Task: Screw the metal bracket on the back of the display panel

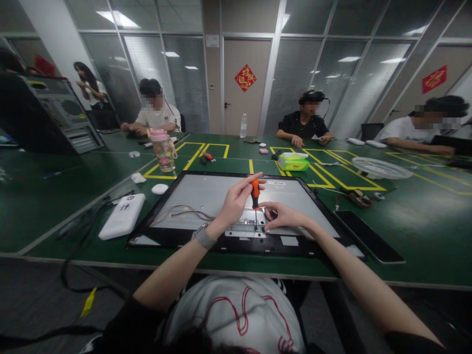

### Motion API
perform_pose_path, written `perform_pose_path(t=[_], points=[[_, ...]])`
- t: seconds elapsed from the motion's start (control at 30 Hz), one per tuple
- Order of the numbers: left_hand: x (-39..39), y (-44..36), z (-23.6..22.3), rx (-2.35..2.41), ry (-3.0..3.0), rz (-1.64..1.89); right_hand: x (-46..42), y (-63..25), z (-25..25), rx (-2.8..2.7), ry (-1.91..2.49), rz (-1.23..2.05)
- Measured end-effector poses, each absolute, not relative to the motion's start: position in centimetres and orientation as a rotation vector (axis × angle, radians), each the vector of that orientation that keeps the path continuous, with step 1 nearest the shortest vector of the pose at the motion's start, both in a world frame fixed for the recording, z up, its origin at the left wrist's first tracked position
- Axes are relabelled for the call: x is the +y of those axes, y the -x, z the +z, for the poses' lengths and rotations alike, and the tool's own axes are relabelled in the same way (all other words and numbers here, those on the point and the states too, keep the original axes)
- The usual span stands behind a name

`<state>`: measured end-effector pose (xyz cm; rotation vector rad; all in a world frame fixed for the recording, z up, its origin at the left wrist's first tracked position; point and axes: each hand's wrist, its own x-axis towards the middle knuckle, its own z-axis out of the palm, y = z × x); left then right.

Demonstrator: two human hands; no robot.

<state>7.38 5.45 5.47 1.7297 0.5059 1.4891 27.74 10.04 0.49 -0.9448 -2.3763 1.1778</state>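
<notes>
My left hand [236, 199], with a grey watch [203, 237] at the wrist, is closed around an orange-and-black screwdriver [255, 193]. The screwdriver stands upright, its shaft pointing down at a silver metal bracket [239, 228]. My right hand [283, 215] is close by on the right, thumb and forefinger curved apart; the forefinger is by the base of the handle, the thumb low beside the bracket. Under both hands lies a flat black-framed panel [199, 191] with a grey back. Thin wires [188, 210] run across it left of the bracket.
Left of the panel are a white power bank [123, 216], a white round case [160, 189] and a pink-lidded bottle [165, 152]. A black phone [368, 236] lies right; a green tissue pack [293, 162] sits beyond. Several people sit across the green table [416, 221].
</notes>
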Motion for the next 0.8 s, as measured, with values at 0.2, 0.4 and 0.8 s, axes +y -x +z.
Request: perform_pose_path(t=[0.2,0.4,0.8], points=[[5.89,-7.60,4.89,0.720,-1.762,1.678,9.89,-27.66,0.79,-2.397,0.937,1.150],[5.60,-7.58,5.21,0.752,-1.793,1.704,10.01,-27.70,0.66,-2.405,0.973,1.131],[5.94,-7.31,5.10,0.504,-1.657,1.516,10.02,-27.70,0.65,-2.399,0.960,1.148]])
